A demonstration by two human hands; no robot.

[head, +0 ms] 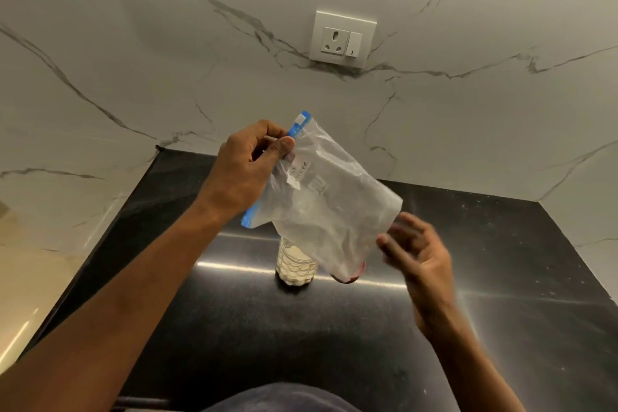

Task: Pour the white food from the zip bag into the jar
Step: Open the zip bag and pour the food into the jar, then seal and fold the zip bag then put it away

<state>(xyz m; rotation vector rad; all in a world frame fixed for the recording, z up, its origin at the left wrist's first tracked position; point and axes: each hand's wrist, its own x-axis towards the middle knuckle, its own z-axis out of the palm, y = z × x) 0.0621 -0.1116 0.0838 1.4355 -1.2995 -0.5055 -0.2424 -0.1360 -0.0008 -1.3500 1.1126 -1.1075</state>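
Right now my left hand (249, 174) pinches the zip bag (334, 207) by its blue zip edge, thumb against curled fingers, holding it tilted just above the jar (296, 266) on the black counter (501, 278). White food (294, 261) shows through the jar's wall. My right hand (421, 257) is blurred, fingers spread and gripping nothing, just beside the bag's lower corner. To finish well, I judge I should tap that corner lightly so clinging powder slides toward the opening, with the bag's mouth squarely over the jar.

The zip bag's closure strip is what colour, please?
The closure strip is blue; head view shows it best.
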